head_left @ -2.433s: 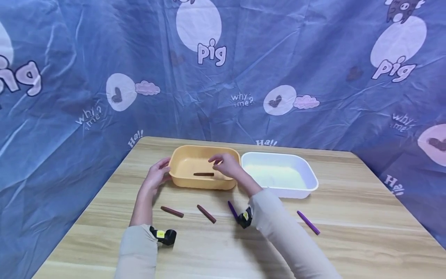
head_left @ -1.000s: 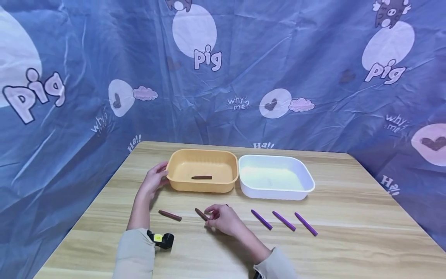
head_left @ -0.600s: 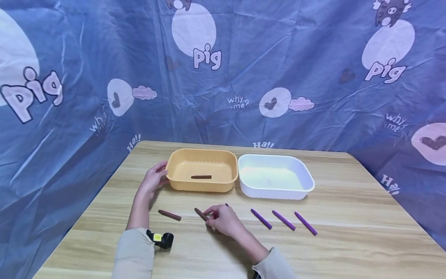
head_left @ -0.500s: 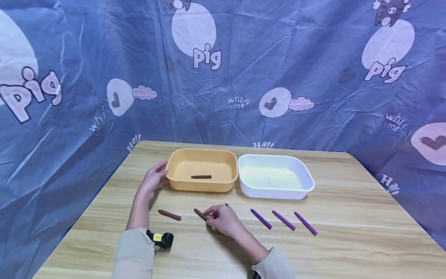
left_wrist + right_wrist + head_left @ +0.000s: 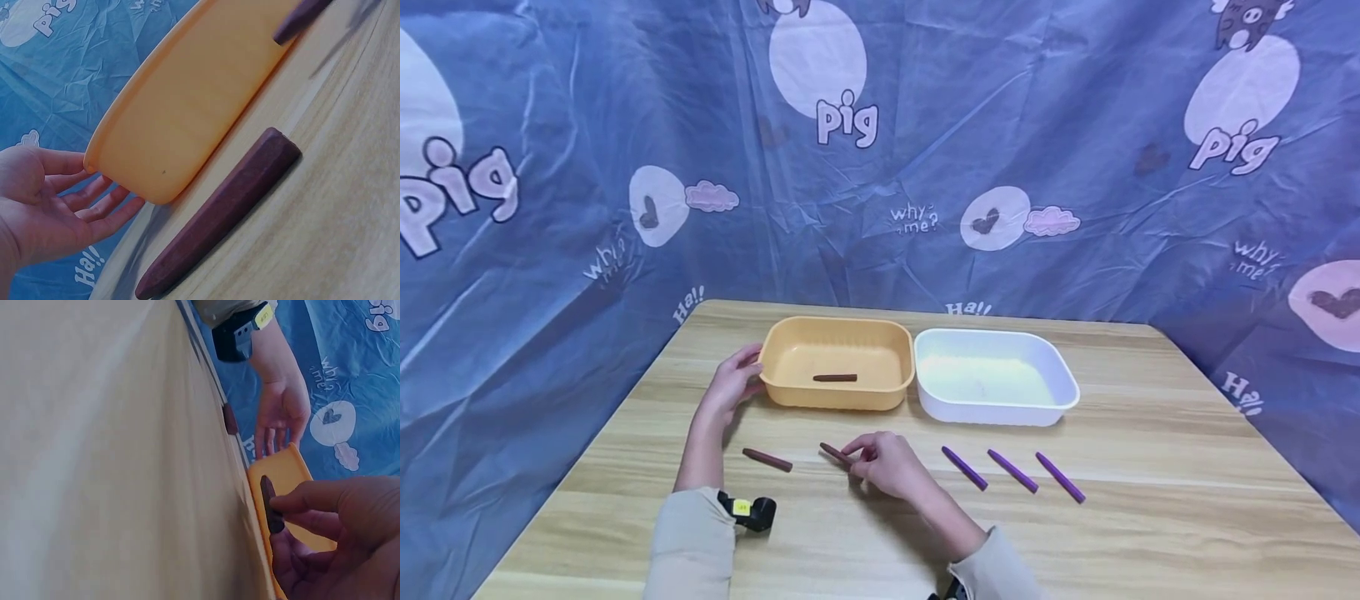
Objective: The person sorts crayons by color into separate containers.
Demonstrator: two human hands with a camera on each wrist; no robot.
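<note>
My right hand (image 5: 891, 465) pinches a brown crayon (image 5: 833, 452) between thumb and fingers, in front of the orange basin (image 5: 835, 398). The right wrist view shows the same crayon (image 5: 267, 490) gripped near its middle. In the left wrist view its shadow lies apart from it, so it looks slightly raised off the table. My left hand (image 5: 728, 387) rests its extended fingers on the basin's left end. Nearest to the left forearm lies another brown crayon (image 5: 767, 460). A third brown crayon (image 5: 835, 378) lies inside the orange basin.
A white basin (image 5: 992, 414) stands against the orange one's right side. Three purple crayons lie in a slanted row at right: one (image 5: 964, 468), a second (image 5: 1012, 471) and a third (image 5: 1060, 477). A blue printed cloth (image 5: 880, 258) hangs behind the wooden table (image 5: 1150, 433).
My right hand came down from over the orange basin to the middle brown crayon, pinched it, and has just moved it slightly. My left hand has stayed at the basin's end.
</note>
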